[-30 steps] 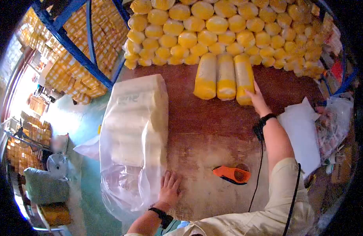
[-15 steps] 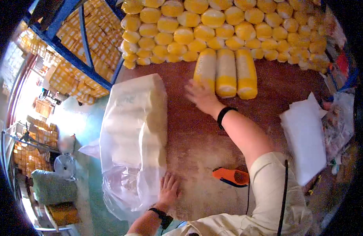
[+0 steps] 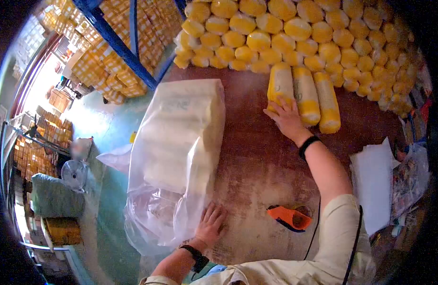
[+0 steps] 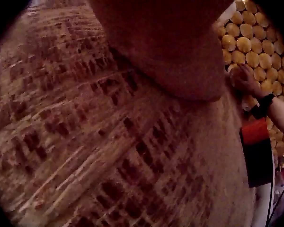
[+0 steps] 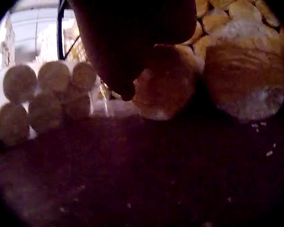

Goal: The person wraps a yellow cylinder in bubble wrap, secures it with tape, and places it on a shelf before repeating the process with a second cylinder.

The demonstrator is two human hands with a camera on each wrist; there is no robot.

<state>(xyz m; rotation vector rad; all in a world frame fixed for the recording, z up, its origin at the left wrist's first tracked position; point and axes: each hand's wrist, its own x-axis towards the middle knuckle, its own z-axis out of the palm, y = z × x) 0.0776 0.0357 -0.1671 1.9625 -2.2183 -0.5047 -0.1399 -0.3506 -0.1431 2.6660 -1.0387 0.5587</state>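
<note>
My right hand [image 3: 289, 118] reaches across the table, its spread fingers resting on the near end of the leftmost yellow-and-white wrapped roll [image 3: 280, 80]. The right wrist view shows the thumb tip beside that roll's round end [image 5: 163, 94]. Two similar rolls, a middle one [image 3: 305, 90] and a right one [image 3: 327, 100], lie alongside it. My left hand [image 3: 211, 225] lies flat on the table by a clear plastic bag [image 3: 155, 216] holding several pale rolls [image 3: 181, 133]. The left wrist view shows mostly the underside of that hand and worn tabletop [image 4: 132, 151].
Yellow-ended rolls [image 3: 271, 28] are stacked in a wall along the table's back. An orange-and-black hand tool [image 3: 289, 217] lies on the near right part of the table [image 3: 257, 171]. White sheets [image 3: 372, 185] lie at the right edge. A blue rack post [image 3: 112, 40] stands at the back left.
My right hand has gone from the right roll to the leftmost one, letting go of the right roll. My left hand stays by the bag. The head view has turned somewhat.
</note>
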